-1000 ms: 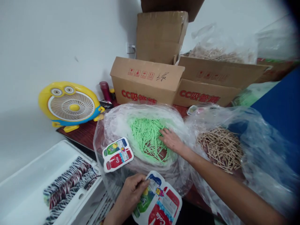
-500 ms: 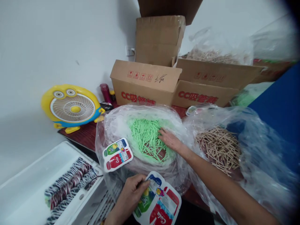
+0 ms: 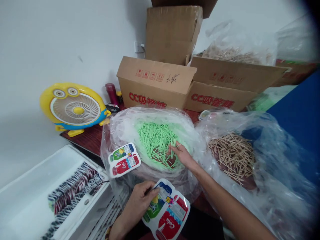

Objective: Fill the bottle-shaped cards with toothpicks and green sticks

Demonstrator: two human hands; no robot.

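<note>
My left hand is closed on the edge of a flat, bottle-shaped candy pack printed with a green Sprite-like bottle and a red Cola one, thumb on its front. Among thin green sticks in an open clear plastic bag, my right hand has its fingers pinched together on some green sticks; how many is hidden. A second pack of the same print lies on the bag's near left side, apart from both hands.
Brown sticks lie in another plastic bag on the right. A white foam box at left holds rows of packs. Behind stand a yellow fan, a dark red bottle and cardboard boxes.
My right hand's fingers have gone from reaching over the green sticks to pinching some at the pile's right side. My left hand still grips the pack. The view has shifted slightly.
</note>
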